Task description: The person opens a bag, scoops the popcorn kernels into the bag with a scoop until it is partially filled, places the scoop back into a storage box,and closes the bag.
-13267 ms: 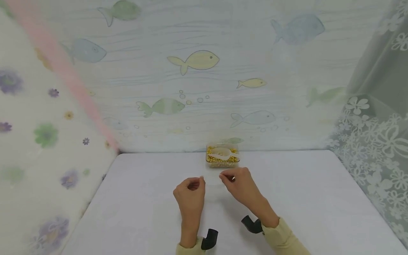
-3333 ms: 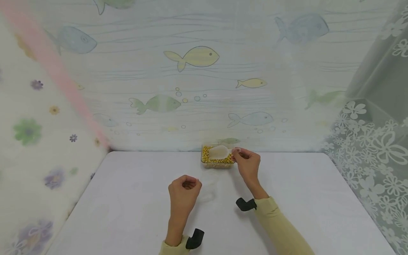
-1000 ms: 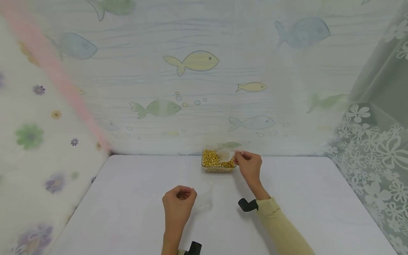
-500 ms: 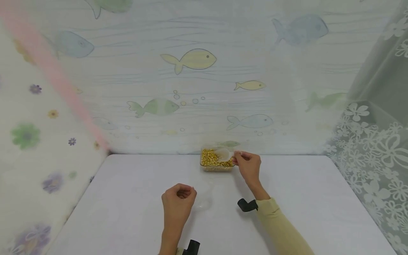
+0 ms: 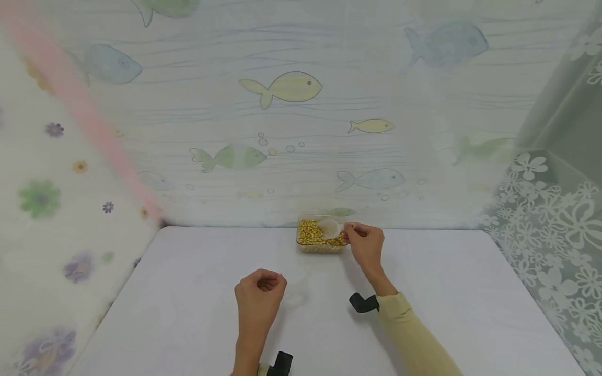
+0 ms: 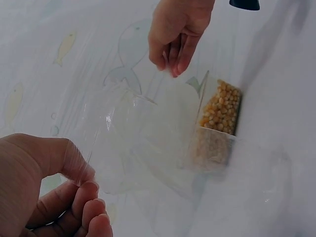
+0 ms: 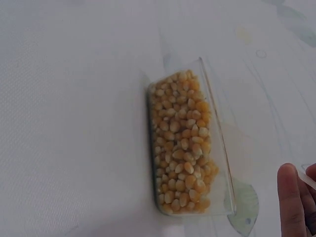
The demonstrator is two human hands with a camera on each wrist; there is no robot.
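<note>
In the head view a clear box (image 5: 322, 249) of yellow corn kernels (image 5: 310, 231) stands against the back wall. My right hand (image 5: 366, 245) pinches the handle of a whitish scoop (image 5: 330, 228), whose bowl is over the kernels at the box's right half. In the right wrist view, fingertips and a sliver of the scoop's handle (image 7: 307, 180) show at the right edge. My left hand (image 5: 259, 295), nearer to me, pinches the edge of a clear plastic bag (image 6: 111, 123) between thumb and forefinger. The bag hangs beside the fingers and shows only faintly in the head view.
A white-covered table (image 5: 188, 292) runs back to a wall hanging (image 5: 291, 125) with fish drawings. Flowered cloth (image 5: 42, 250) hangs on the left, sheer lace (image 5: 564, 235) on the right. Black wrist mounts (image 5: 364, 303) sit at both sleeves.
Earlier both hands were close together before the box, with the scoop lying on the kernels. My right hand has since reached over and gripped the scoop; my left has drifted slightly left with the bag.
</note>
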